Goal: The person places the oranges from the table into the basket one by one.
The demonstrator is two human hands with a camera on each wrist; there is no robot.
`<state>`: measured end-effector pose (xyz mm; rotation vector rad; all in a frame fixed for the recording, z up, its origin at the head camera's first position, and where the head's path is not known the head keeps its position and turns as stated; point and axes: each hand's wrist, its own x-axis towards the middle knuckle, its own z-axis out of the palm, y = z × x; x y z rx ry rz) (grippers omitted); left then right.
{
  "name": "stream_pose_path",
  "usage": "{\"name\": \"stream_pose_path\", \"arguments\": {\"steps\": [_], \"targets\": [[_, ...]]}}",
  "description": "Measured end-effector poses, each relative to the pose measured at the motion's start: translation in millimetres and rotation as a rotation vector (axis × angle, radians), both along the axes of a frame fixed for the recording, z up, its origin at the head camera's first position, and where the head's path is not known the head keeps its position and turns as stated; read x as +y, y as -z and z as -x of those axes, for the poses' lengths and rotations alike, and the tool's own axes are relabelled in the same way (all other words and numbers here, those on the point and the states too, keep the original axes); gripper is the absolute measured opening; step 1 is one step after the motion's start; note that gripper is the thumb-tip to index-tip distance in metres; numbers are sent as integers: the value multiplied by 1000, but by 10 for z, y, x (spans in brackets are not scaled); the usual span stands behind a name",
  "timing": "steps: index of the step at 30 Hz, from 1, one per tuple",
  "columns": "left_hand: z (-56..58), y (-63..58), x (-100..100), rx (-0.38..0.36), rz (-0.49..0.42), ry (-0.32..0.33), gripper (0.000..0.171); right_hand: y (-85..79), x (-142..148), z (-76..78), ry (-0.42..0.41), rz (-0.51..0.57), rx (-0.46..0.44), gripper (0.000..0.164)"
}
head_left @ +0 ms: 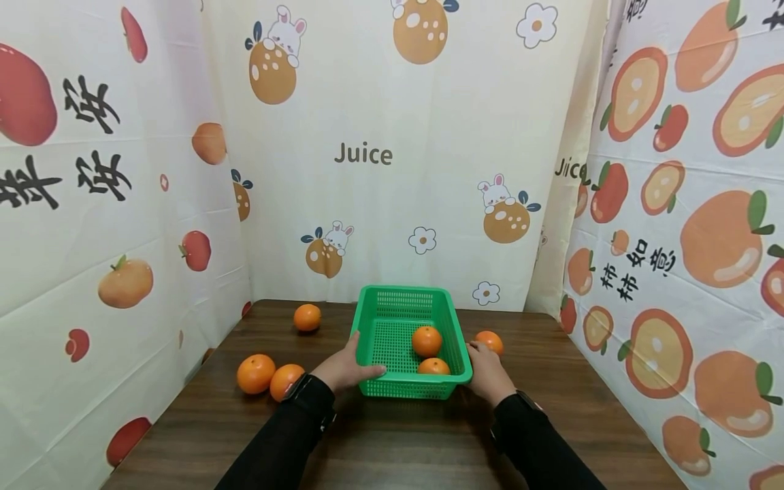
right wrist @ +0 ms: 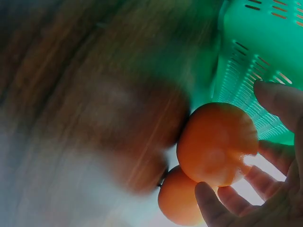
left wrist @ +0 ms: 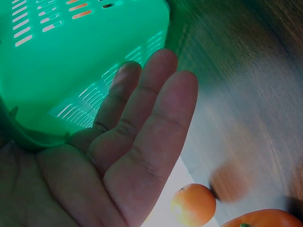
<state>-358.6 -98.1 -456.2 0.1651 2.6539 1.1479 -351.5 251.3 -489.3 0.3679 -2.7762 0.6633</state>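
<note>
Two oranges (head_left: 427,341) sit in the green basket (head_left: 398,388), toward its four o'clock. At the basket's eight o'clock, the left hand (head_left: 344,369) has fingers extended, unclenched; at four, the right hand (head_left: 488,375) meets another orange (head_left: 493,339), grasp unclear.

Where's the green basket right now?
In the head view, the green basket is below and slightly right of centre, between the left hand and the right hand, with two oranges inside.

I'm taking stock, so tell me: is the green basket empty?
No, the head view shows two oranges inside the basket.
</note>
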Motion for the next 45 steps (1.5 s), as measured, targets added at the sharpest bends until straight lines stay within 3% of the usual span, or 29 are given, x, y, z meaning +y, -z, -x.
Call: {"name": "stream_pose_path", "arguments": {"steps": [8,19,25,30,34,40,45], "targets": [[9,68,-3,13,11,7,126,87,-2,91,-3,-78,95,38],[-90,36,-18,14,-6,6,126,73,-17,73,46,-95,0,25],[-153,64,-23,19,-1,11,123,135,12,24,30,-87,-2,31],[-157,84,-27,24,-1,15,122,86,27,-50,16,-105,-17,35],[-116,114,-26,15,-7,9,124,26,46,-92,34,-133,-67,40],[-70,162,-40,-5,-13,-7,125,77,76,-162,85,-150,-215,50],[-69,148,-50,-5,1,-5,126,59,66,-209,85,-121,-228,49]]}}
